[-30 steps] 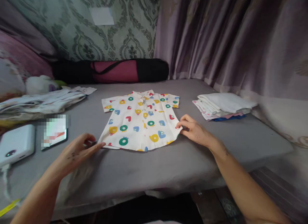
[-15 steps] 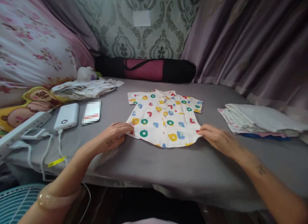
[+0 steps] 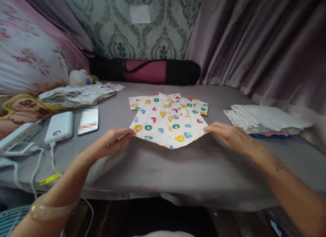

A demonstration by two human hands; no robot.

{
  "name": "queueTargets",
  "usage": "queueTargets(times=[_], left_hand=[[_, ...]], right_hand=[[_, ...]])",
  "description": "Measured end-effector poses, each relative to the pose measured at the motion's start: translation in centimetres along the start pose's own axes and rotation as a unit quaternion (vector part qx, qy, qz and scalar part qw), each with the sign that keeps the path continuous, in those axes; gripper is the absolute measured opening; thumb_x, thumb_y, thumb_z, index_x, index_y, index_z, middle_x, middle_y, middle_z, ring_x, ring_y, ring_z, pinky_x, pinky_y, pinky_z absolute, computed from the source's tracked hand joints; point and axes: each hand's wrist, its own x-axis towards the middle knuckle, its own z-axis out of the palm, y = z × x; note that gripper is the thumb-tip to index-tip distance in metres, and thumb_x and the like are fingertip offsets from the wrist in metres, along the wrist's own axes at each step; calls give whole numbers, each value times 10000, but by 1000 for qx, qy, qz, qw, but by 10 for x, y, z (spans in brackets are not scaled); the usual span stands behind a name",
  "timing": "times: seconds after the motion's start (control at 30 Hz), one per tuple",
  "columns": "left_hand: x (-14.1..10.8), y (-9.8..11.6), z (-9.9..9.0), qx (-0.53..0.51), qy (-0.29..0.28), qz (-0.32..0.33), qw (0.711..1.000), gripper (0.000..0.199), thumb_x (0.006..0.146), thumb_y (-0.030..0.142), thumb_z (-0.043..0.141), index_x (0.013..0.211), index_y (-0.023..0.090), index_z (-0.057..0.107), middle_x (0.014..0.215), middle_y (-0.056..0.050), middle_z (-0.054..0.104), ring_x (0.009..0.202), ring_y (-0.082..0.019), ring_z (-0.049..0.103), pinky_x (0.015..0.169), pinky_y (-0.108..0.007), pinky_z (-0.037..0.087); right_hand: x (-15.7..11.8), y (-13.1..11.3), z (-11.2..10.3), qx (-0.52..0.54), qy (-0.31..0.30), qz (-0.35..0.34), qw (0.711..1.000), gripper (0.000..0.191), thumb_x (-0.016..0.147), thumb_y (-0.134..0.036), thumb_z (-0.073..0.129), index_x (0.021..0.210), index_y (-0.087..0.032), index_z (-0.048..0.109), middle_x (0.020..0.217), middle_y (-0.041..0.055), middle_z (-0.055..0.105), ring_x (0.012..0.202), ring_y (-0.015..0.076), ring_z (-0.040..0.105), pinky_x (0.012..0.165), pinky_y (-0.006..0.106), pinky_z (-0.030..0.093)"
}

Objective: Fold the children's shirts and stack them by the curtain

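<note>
A small white short-sleeved shirt [image 3: 165, 120] with a colourful printed pattern lies front up on the grey-covered bed, its collar pointing away from me. My left hand [image 3: 115, 140] pinches the left end of its hem. At the right end of the hem, my right hand [image 3: 226, 135] has a similar pinch grip. Between the two hands the hem is raised a little off the cover and sags in the middle. The sleeves and collar rest flat.
A stack of folded clothes [image 3: 270, 120] sits on the right. To the left are a phone [image 3: 88, 121], a white power bank [image 3: 59, 126], a power strip [image 3: 21, 137] with cables and a pile of clothes [image 3: 78, 94]. A long black and maroon bag [image 3: 145, 71] lies along the wall.
Both hands have lifted the shirt's hem off the bed, and the lower part of the shirt now hangs between them. The camera view has shifted slightly.
</note>
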Motion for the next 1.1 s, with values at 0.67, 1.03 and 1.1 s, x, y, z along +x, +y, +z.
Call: queueTargets(times=[0.67, 1.03, 1.1], left_hand=[[49, 79, 48, -43, -86, 137, 986, 199, 866, 360, 620, 972, 191, 634, 985, -62, 590, 931, -194, 553, 806, -292, 446], [55, 83, 45, -94, -44, 0, 995, 261, 954, 325, 399, 881, 178, 603, 720, -5, 603, 642, -130, 531, 605, -243, 399], [55, 86, 42, -94, -38, -12, 995, 269, 956, 331, 392, 896, 176, 604, 710, -2, 605, 627, -126, 530, 593, -241, 397]], right_hand=[[43, -94, 46, 174, -53, -43, 982, 171, 859, -269, 623, 1021, -217, 612, 1024, 60, 601, 955, 199, 558, 833, 317, 455], [61, -75, 52, 343, -17, 99, 934, 306, 936, -366, 443, 830, -170, 654, 769, 3, 629, 695, 134, 539, 634, 246, 388], [62, -75, 50, 355, -13, 112, 928, 319, 924, -389, 455, 827, -164, 658, 751, 0, 620, 680, 130, 526, 610, 241, 376]])
